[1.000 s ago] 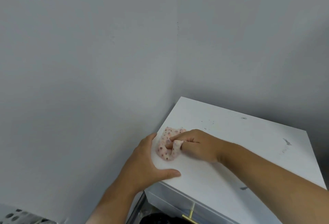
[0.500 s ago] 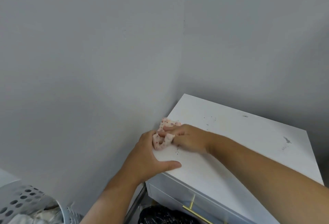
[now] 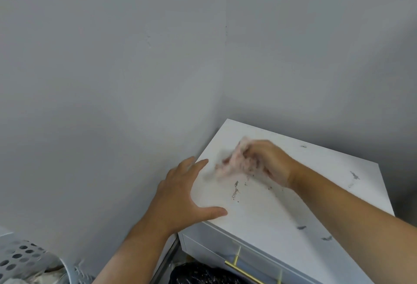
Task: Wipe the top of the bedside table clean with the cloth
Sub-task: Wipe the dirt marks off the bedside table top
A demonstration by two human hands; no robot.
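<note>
In the head view, the right hand (image 3: 268,159) is clenched around the blurred pink cloth (image 3: 232,162) on the white bedside table (image 3: 259,211), right of the frame centre. The left hand (image 3: 180,195) is released, fingers spread, flat on the table's left edge at lower centre, and dark crumbs (image 3: 235,190) lie between both hands.

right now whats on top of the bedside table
On the bedside table: the right hand gripping the blurred pink cloth, the left hand at its left edge, brown crumbs and grey smudges. Whatever lies under the hands and cloth is hidden.
</note>
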